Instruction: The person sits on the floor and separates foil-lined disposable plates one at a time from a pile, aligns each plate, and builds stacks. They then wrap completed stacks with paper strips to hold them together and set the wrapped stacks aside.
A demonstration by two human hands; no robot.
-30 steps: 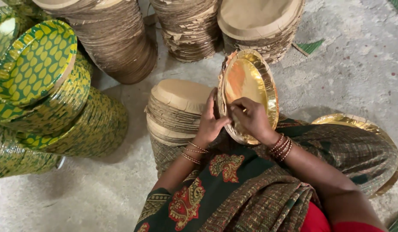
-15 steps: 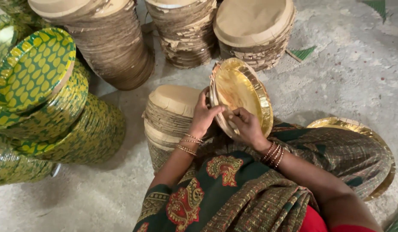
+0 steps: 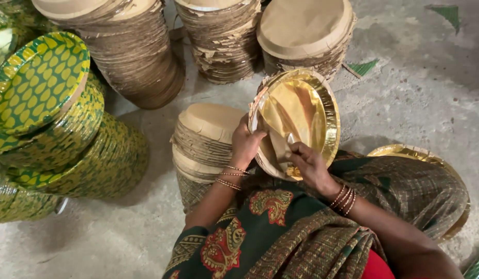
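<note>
Tilting up at frame centre, a gold foil plate (image 3: pixel 301 116) stands nearly on edge, its face turned toward the camera and its long axis running from lower left to upper right. The left hand (image 3: pixel 245 145) clamps its left rim; the right hand (image 3: pixel 307 164) pinches the lower rim, so the hands sit apart with the plate above and between them. Just left, a brown plate stack (image 3: pixel 206 139) stands on the floor (image 3: pixel 415 93). Green patterned stacks (image 3: pixel 53 129) fill the left; a gold stack (image 3: pixel 430 160) is half hidden by cloth.

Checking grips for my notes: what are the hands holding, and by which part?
A gold plate: left hand on its left rim, right hand pinching the foil near its lower edge.
</note>
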